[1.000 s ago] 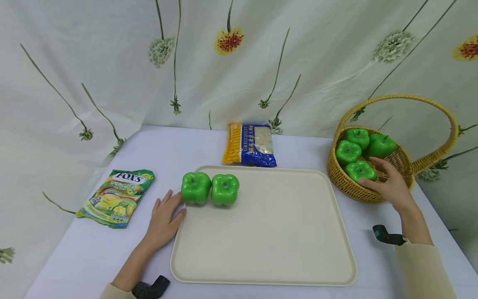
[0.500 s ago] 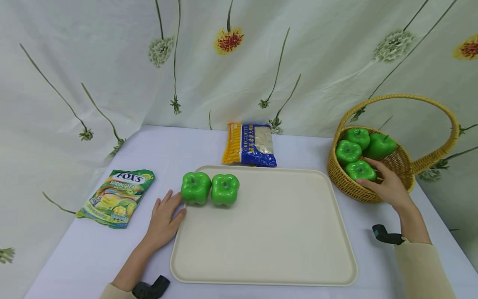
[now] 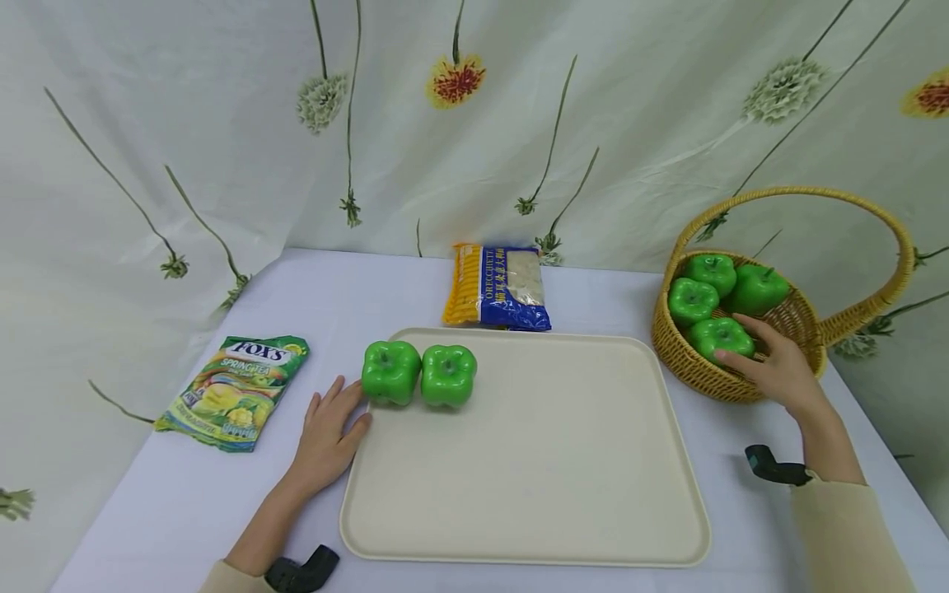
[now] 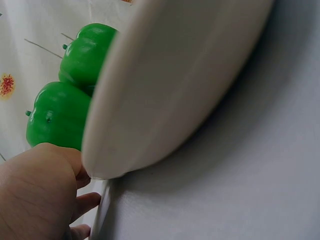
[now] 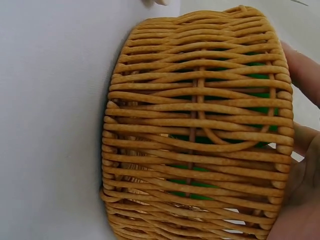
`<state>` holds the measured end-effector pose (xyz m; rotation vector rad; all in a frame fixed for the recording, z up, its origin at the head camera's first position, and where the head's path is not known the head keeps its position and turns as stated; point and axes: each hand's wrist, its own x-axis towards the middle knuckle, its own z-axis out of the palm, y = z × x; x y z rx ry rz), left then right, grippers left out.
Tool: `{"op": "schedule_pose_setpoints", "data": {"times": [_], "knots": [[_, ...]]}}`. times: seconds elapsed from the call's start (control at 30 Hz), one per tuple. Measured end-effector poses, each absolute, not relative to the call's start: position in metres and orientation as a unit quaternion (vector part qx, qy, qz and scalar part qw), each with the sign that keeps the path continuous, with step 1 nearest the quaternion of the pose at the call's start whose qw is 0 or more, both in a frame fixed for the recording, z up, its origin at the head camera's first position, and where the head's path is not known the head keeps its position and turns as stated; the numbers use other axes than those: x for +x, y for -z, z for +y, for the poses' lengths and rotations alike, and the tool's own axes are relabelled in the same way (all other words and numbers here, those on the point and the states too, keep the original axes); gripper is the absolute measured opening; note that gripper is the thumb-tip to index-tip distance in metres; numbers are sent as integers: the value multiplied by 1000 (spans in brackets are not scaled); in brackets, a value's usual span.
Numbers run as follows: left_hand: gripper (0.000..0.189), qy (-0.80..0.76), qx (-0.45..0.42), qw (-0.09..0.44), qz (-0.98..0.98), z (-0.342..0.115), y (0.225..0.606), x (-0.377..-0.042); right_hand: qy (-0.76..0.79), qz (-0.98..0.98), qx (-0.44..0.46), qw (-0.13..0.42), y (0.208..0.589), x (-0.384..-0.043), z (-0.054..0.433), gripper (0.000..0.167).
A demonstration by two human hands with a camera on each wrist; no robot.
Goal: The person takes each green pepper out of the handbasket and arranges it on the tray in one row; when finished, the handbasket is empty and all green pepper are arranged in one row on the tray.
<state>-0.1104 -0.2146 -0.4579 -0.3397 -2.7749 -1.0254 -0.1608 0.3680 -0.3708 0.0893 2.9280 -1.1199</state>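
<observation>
My right hand (image 3: 782, 371) reaches into a wicker basket (image 3: 685, 379) at the right. Its thumb and fingers grip the nearest green bell pepper (image 3: 719, 336) from both sides. In the right wrist view the basket's woven wall (image 5: 200, 115) hides most of the pepper, and only part of the hand (image 5: 305, 170) shows past the rim. My left hand (image 3: 324, 436) lies with extended fingers along the left edge of a cream tray (image 3: 534, 469). Two glossy green bell peppers, one in the corner (image 3: 390, 372) and one beside it (image 3: 448, 375), stand at the tray's back left.
Three more green peppers (image 3: 693, 301) sit deeper in the basket, under its tall arched handle (image 3: 801, 192). Behind the tray lies a bag of orecchiette pasta (image 3: 497, 288). A green Fox's candy bag (image 3: 233, 394) is left of my left hand. Flowered cloth hangs behind the table.
My right hand has closed in around the front pepper, which has shifted slightly in the basket. The left hand and the tray's two peppers stay as they were.
</observation>
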Motion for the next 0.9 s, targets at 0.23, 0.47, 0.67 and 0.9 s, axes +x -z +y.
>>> {"op": "schedule_pose_setpoints", "data": {"times": [0.23,0.47,0.67,0.9], "knots": [[47,342,-116,83,-929,-214,458,-110,373,927,41,-22,368,-155,375,80],[47,338,-112,80,-931,-215,459,-110,381,919,73,-74,366,-147,381,77],[47,340,-111,79,-930,-215,458,-110,397,904,112,-114,357,-139,382,71],[47,341,-116,86,-929,-214,457,-110,419,892,108,-132,344,-134,376,66]]}}
